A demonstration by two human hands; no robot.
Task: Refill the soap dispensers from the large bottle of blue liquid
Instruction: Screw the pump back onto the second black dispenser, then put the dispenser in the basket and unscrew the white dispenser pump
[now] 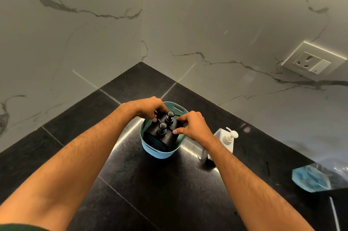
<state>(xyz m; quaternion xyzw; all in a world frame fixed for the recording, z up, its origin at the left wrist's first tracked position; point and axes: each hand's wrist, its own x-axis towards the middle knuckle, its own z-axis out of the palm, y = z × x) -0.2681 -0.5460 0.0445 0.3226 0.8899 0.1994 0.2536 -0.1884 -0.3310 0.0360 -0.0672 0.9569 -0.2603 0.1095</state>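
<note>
On top of the shiny black stone counter (169, 193), close to the far corner where two white marble walls (75, 32) meet, sits a small round light blue plastic basket (160, 152) with little holes in its sides. Two black soap dispensers with round black pump tops stand inside it, side by side. One black pump top (170, 113) is farther away and the other black pump top (162, 126) is nearer. Something dark lies in the basket on the near left, but I cannot tell what it is.

Both hands reach into the basket from above. The left hand (150, 107) has its fingers curled down on the far left side of the black dispensers (165, 136), gripping them. The right hand (192, 124) pinches the right side of the dispensers with its thumb and fingers.

Just right of the basket stands a white square bottle with a white pump (228, 140), partly hidden by the right arm. Farther right, at the near edge of the counter, lies a clear bottle of blue liquid (310, 179); it looks blurry. A white wall socket (312, 61) is on the right wall.
</note>
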